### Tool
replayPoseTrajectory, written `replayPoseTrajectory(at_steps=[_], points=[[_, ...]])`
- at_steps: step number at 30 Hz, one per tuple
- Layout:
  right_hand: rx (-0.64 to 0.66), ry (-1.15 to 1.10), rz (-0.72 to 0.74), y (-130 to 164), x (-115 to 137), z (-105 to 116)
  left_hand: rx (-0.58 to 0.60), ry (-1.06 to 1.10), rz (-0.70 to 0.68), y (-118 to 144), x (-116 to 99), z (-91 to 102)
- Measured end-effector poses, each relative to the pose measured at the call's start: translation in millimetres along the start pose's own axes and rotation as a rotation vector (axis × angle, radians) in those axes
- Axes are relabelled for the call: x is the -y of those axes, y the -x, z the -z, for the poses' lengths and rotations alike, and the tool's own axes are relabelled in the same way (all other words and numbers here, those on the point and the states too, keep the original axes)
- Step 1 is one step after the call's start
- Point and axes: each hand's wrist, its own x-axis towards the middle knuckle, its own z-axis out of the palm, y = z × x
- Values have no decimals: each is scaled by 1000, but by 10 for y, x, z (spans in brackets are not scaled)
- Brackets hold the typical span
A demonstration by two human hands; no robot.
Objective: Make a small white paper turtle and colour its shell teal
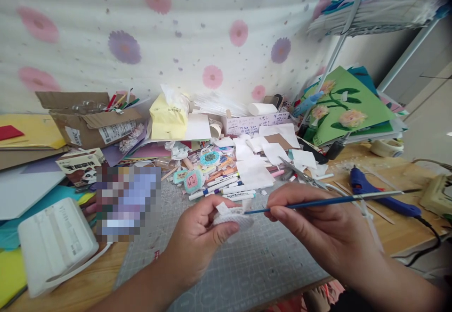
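The white piece (240, 220) is partly covered by the left hand (201, 232); a lilac object (132, 203) is blurred into squares.

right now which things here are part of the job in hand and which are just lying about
In use:
white textured piece, in the left grip
blue-handled brush, in the right grip

Seemingly just lying about:
glue gun
scissors
marker pens
cardboard box
tape roll
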Motion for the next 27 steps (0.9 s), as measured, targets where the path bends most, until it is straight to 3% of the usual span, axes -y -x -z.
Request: replayPoseTrajectory(at_steps=[8, 18, 23, 27], points=[[-12, -63, -79, 2, 5, 28, 21, 39, 24, 16, -16, -1], [-6, -78, -33, 12, -15, -39, 29, 30, 57, 32, 18, 10], [-72, -93, -45, -4, -7, 0, 17, 124, 70, 0, 44, 23], [-35, -124, -29, 0, -7, -38, 22, 160, 86, 2, 43, 12]])
